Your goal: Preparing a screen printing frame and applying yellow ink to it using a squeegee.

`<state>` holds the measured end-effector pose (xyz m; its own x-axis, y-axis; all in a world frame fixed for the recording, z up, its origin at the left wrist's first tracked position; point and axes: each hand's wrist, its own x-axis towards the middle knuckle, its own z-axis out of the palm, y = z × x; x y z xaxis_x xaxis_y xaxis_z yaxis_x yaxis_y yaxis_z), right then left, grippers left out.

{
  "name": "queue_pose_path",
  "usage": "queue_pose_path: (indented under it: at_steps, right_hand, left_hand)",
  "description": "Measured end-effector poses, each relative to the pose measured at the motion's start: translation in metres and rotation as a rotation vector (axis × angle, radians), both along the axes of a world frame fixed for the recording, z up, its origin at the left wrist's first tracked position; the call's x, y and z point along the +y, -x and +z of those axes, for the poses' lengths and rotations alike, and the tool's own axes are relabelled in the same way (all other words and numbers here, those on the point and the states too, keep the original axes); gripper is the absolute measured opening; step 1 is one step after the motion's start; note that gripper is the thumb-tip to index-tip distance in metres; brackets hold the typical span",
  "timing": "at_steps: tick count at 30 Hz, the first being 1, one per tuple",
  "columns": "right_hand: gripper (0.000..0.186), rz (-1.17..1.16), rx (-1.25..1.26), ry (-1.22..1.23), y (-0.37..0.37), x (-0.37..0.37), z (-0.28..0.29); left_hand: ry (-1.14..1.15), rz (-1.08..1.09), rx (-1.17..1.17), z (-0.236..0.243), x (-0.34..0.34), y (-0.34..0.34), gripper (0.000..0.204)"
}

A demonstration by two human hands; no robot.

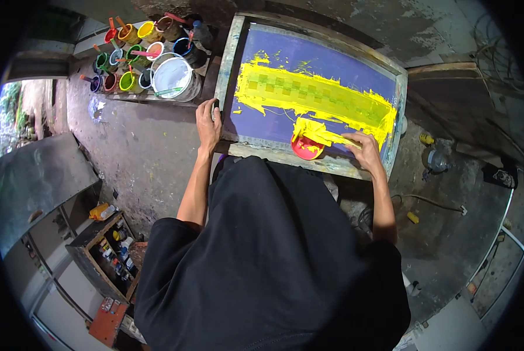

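Right hand on the yellow scraper, its loaded end over the red cup

The right hand (364, 151) pinches the end of a paint-covered scraper (327, 137) between thumb and fingers. From that grip the scraper's long axis runs leftward and slightly away from the body, with its thickly coated end over the mouth of a red cup (304, 154). The cup lies just left of the grip, at the near edge of a wooden frame (224, 67), with yellow paint inside; the right hand is clearly the nearer one.

Beyond the grip, a long band of yellow paint (314, 96) crosses the purple screen (323, 55), slanting down toward the right, with darker checks showing through.

Well left of the grip, the left hand (208, 127) rests at the frame's left side, fingers bent; how firmly they close I cannot tell. Past that hand, farther left, are a white bucket (173, 77) and a cluster of colour pots (130, 82) with sticks in them. No brand, label or writing can be read.
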<state>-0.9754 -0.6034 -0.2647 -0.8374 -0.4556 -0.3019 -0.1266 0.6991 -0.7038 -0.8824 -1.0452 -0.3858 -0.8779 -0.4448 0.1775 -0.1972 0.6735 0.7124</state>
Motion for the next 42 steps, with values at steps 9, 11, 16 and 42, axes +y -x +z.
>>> queue_pose_path:
  at_steps: [9, 11, 16, 42]
  right_hand:
    - [0.035, 0.310, 0.608, -0.376, -0.023, 0.007, 0.025]
    - [0.036, 0.312, 0.621, -0.394, -0.022, 0.009, 0.031]
    - [0.030, 0.041, 0.293, -0.210, -0.010, 0.039, 0.038]
    - [0.039, 0.633, 0.581, -0.581, 0.066, 0.146, -0.026]
  left_hand:
    - [0.025, -0.028, -0.010, -0.001, -0.003, 0.011, 0.027]
    - [0.022, -0.034, -0.010, 0.001, -0.004, 0.010, 0.026]
    - [-0.034, -0.064, -0.020, 0.004, 0.001, 0.014, 0.035]
    - [0.339, -0.264, -0.141, -0.013, 0.011, 0.008, 0.059]
